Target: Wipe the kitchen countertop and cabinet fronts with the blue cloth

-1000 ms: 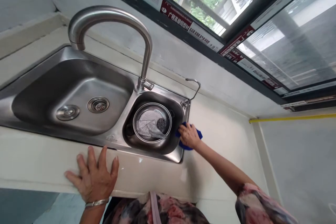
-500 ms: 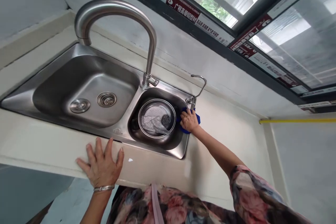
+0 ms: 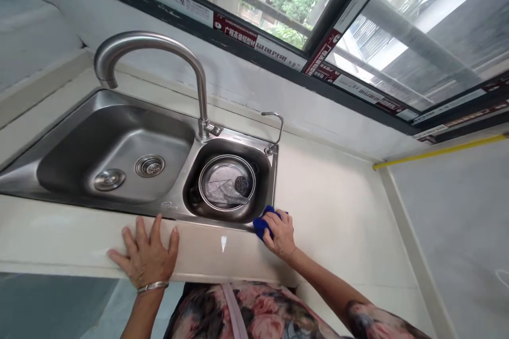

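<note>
I'm resting the left hand (image 3: 147,258) spread flat on the desk (image 3: 326,212), seemingly for support, while the right hand (image 3: 283,235) is gripping the bunched blue cloth (image 3: 260,225) at the near-right corner of the sink (image 3: 175,210)

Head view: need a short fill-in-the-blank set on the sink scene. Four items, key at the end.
1. The cloth in the right hand is coloured ____.
2. The bracelet is on the person's ____ wrist.
3. In the sink, the round metal vessel sits in the ____ (larger/smaller) basin.
4. The pipe along the wall at the right of the view is coloured ____.

Missing words: blue; left; smaller; yellow.
</note>
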